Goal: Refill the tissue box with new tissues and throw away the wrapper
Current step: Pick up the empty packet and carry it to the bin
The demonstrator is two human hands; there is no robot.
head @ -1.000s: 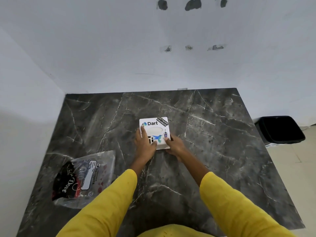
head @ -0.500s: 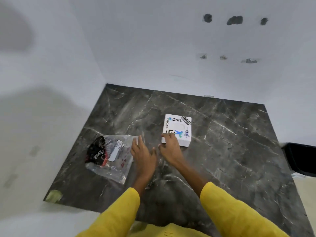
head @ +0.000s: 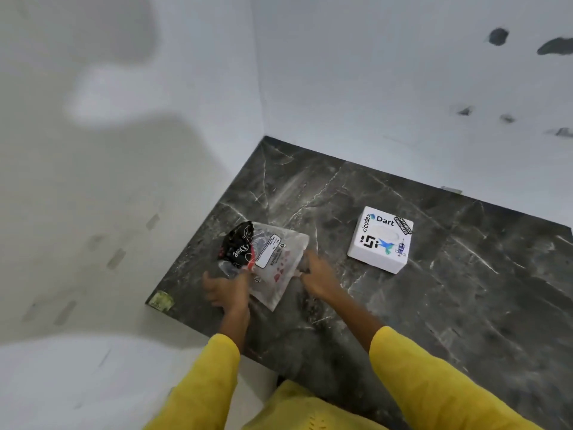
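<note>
A clear plastic tissue wrapper [head: 273, 259] with a black and red printed end lies crumpled near the left edge of the dark marble table [head: 434, 305]. My left hand [head: 228, 291] grips its near left side. My right hand [head: 319, 274] touches its right edge; motion blur hides whether those fingers pinch it. The white square tissue box [head: 380, 239], covered in stickers, sits alone on the table to the right of both hands, its oval opening facing up.
White walls meet in a corner behind the table. A yellowish sticker [head: 160, 300] marks the table's near left corner. Both arms wear yellow sleeves.
Both hands left the tissue box and moved left to the wrapper. My left hand took hold of it. The view swung left, so the black bin is out of sight.
</note>
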